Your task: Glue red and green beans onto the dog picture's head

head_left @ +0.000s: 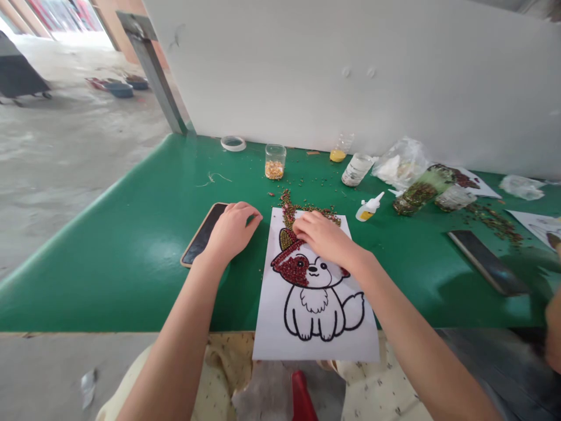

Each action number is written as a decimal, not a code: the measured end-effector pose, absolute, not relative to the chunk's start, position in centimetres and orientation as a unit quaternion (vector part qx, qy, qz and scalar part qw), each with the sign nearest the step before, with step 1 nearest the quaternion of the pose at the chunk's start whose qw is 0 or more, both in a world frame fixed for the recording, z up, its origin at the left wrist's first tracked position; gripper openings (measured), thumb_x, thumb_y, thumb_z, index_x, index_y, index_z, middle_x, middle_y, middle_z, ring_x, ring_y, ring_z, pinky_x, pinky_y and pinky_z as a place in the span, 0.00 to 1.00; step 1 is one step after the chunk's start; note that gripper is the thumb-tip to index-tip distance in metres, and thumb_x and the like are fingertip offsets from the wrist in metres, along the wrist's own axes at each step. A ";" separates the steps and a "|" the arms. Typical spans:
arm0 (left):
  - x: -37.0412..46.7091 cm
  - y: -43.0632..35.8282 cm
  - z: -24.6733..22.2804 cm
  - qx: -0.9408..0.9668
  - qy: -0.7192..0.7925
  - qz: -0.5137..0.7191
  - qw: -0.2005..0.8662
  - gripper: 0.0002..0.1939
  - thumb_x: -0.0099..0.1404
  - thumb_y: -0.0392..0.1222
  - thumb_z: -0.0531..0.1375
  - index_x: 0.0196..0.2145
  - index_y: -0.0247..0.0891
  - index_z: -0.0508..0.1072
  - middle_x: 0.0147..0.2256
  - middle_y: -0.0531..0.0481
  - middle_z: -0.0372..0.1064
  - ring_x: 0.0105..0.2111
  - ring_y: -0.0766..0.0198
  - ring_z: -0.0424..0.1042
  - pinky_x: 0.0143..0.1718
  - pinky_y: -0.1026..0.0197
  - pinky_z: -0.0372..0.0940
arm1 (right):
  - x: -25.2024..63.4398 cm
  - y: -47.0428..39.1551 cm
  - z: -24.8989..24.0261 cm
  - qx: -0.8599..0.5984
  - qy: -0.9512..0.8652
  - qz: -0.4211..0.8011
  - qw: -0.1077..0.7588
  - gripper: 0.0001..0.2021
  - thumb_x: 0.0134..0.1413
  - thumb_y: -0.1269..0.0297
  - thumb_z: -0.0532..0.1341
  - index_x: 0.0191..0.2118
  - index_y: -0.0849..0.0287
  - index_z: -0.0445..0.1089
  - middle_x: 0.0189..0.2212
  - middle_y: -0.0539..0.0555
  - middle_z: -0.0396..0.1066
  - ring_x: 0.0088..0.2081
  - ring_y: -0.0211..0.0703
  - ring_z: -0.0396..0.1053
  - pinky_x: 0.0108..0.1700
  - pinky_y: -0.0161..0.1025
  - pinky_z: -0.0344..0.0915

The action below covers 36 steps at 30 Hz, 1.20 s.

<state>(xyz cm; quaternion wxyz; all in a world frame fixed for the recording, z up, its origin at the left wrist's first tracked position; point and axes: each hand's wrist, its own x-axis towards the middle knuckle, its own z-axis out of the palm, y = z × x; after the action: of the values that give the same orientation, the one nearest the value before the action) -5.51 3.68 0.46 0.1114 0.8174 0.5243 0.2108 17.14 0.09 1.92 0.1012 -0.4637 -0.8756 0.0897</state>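
A paper sheet (274, 333) with a cartoon animal outline lies in front of me and overhangs the table's front edge. Dark red beans (293, 270) fill part of the face; greenish seeds fill one ear (286, 238). My right hand (316, 229) is over the sheet's upper part with fingertips pinched together, beside loose greenish seeds (313, 208); anything between them is hidden. To the left, my left hand (236, 227) hovers over or rests by a phone (204, 237). Its fingers are curled, thumb tip close to the index tip, and whatever they hold is too small to make out.
A glue bottle (370, 207) stands right of the sheet. Behind are a cup of corn kernels (275, 162), a clear jar (356, 170) and a plastic bag (401, 162). Rightward lie a tipped seed jar (423, 190), another phone (487, 262) and part of another person's hand (553, 327).
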 end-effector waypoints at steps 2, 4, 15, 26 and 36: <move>-5.5 3.7 0.5 0.817 0.526 0.210 0.110 0.16 0.66 0.45 0.48 0.36 0.38 0.74 0.41 0.45 0.71 0.45 0.55 0.66 0.51 0.51 0.59 | 16.6 -0.7 2.1 -0.447 -0.882 0.117 0.088 0.07 0.61 0.72 0.51 0.34 0.58 0.63 0.35 0.53 0.63 0.40 0.42 0.58 0.41 0.38 0.56; -5.3 3.7 0.4 0.818 0.524 0.211 0.107 0.17 0.66 0.47 0.48 0.36 0.38 0.73 0.40 0.44 0.71 0.44 0.54 0.66 0.50 0.51 0.59 | 16.2 -1.2 2.3 -0.440 -0.885 0.136 0.075 0.07 0.61 0.73 0.51 0.33 0.58 0.64 0.34 0.53 0.63 0.40 0.42 0.58 0.40 0.38 0.55; -4.9 3.7 0.3 0.824 0.516 0.206 0.107 0.19 0.68 0.49 0.46 0.36 0.36 0.73 0.40 0.43 0.70 0.44 0.55 0.66 0.51 0.51 0.58 | 15.7 -1.6 2.3 -0.452 -0.879 0.150 0.022 0.07 0.57 0.76 0.54 0.32 0.60 0.65 0.35 0.55 0.64 0.39 0.44 0.58 0.38 0.39 0.54; -5.2 3.8 0.0 0.825 0.517 0.203 0.109 0.20 0.68 0.50 0.46 0.37 0.37 0.73 0.39 0.43 0.70 0.45 0.55 0.66 0.51 0.51 0.58 | 15.8 -1.4 2.6 -0.465 -0.867 0.175 0.037 0.08 0.57 0.77 0.52 0.30 0.59 0.62 0.34 0.54 0.65 0.40 0.43 0.60 0.38 0.38 0.55; -5.2 3.7 0.0 0.824 0.518 0.202 0.109 0.19 0.67 0.49 0.46 0.36 0.37 0.73 0.40 0.43 0.70 0.45 0.55 0.66 0.50 0.51 0.58 | 15.7 -1.7 3.0 -0.487 -0.828 0.268 0.071 0.06 0.57 0.74 0.50 0.32 0.57 0.59 0.31 0.51 0.64 0.31 0.37 0.60 0.32 0.35 0.51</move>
<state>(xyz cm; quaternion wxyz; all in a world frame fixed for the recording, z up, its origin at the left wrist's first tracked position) -5.16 3.75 0.05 0.1088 0.8240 0.5181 0.2019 15.73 -1.66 3.04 0.0707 -0.4872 -0.8282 0.2678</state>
